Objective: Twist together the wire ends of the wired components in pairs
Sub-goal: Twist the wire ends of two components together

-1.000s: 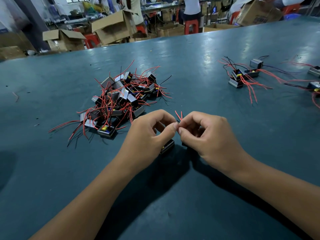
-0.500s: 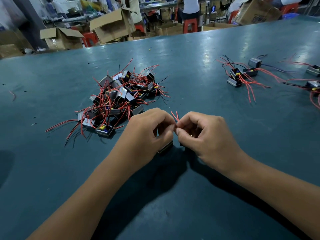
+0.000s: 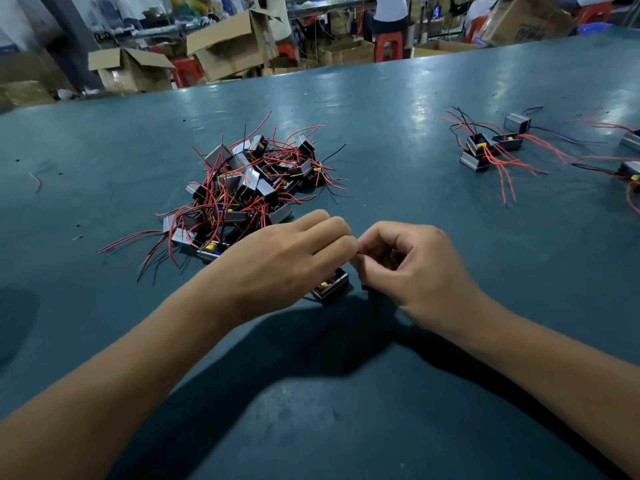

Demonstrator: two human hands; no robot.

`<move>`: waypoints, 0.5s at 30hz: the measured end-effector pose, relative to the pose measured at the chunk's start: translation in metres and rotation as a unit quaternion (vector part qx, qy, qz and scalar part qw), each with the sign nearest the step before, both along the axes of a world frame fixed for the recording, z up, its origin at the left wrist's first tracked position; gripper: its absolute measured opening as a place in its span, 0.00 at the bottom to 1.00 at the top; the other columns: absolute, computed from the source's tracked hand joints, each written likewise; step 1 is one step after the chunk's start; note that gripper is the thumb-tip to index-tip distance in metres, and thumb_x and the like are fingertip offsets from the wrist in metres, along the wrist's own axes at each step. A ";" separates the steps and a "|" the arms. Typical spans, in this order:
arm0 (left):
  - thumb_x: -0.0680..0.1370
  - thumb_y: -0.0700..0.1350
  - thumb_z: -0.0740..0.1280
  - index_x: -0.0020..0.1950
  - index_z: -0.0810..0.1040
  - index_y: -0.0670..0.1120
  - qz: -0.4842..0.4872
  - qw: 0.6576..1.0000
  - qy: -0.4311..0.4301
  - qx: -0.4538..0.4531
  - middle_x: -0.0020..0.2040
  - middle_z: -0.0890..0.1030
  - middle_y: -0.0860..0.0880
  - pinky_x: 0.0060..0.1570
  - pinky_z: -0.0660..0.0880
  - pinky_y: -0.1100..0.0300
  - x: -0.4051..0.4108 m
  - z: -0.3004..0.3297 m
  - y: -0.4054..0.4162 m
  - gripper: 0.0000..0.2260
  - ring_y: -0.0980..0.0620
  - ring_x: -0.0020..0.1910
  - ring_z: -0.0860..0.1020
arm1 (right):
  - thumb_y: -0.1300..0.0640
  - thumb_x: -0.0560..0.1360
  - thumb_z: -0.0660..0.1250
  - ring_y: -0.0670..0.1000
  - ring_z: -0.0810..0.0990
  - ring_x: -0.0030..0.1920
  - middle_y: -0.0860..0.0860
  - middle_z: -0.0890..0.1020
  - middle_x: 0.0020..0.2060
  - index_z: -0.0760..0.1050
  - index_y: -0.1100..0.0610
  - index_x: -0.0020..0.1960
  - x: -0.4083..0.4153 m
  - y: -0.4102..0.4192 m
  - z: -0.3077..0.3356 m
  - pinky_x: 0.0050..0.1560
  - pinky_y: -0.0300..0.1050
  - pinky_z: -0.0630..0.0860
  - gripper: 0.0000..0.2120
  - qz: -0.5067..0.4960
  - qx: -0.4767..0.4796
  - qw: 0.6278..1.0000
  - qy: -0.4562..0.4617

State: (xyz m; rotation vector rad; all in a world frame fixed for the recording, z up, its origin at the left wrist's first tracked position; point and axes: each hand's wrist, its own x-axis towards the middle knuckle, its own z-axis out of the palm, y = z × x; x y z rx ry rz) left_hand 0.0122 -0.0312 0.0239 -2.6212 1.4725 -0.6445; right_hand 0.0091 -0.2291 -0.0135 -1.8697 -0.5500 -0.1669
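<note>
A: We are mid-twist on one pair, I'd judge. Our left hand [image 3: 287, 261] and right hand [image 3: 412, 268] meet fingertip to fingertip just above the bench [image 3: 346, 410], fingers curled in on both.

B: Can we see the wire ends themselves?

A: No, they are hidden where the fingertips [image 3: 356, 261] meet. Each hand looks pinched shut on something thin, most likely the ends, but we cannot tell for certain.

B: And the part they belong to?

A: A small boxed component [image 3: 330, 287] sits on the bench right under the left hand, partly covered by it.

B: So how do we do this well?

A: We pinch close to the bare tips, keep both ends lying side by side, and roll them one way only so the twist stays tight. We let the component rest on the bench so its weight doesn't pull the wires apart.

B: The rest?

A: The tangled pile of components [image 3: 249, 188] lies just beyond the left hand; a smaller group [image 3: 485, 148] sits well apart to the right.
</note>
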 end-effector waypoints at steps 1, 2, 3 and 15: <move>0.80 0.34 0.64 0.54 0.79 0.36 0.006 1.000 0.014 -0.015 0.49 0.78 0.41 0.40 0.77 0.48 0.001 0.002 0.001 0.05 0.43 0.45 0.76 | 0.64 0.73 0.71 0.41 0.69 0.27 0.52 0.78 0.28 0.79 0.55 0.38 0.000 0.000 0.000 0.31 0.32 0.66 0.07 -0.001 0.003 1.000 0.002; 0.80 0.34 0.64 0.53 0.79 0.37 0.025 0.997 0.043 -0.058 0.48 0.78 0.43 0.42 0.76 0.52 0.001 0.004 0.000 0.05 0.45 0.44 0.75 | 0.65 0.73 0.71 0.41 0.69 0.26 0.52 0.79 0.27 0.79 0.56 0.38 0.000 0.000 -0.001 0.31 0.32 0.66 0.07 -0.002 0.007 1.000 0.003; 0.81 0.36 0.65 0.51 0.78 0.38 0.053 0.988 0.077 -0.120 0.45 0.77 0.46 0.43 0.73 0.57 0.000 0.006 -0.001 0.03 0.49 0.42 0.74 | 0.65 0.73 0.71 0.40 0.70 0.26 0.50 0.78 0.26 0.79 0.56 0.38 0.001 0.000 -0.001 0.30 0.30 0.66 0.07 -0.003 0.013 1.000 0.000; 0.80 0.49 0.68 0.34 0.77 0.44 0.267 0.814 0.368 -0.363 0.24 0.71 0.55 0.24 0.59 0.68 -0.016 0.005 -0.029 0.16 0.59 0.22 0.63 | 0.66 0.72 0.71 0.43 0.69 0.28 0.48 0.76 0.27 0.78 0.59 0.38 -0.002 -0.001 -0.001 0.32 0.33 0.66 0.06 -0.024 -0.023 0.995 -0.090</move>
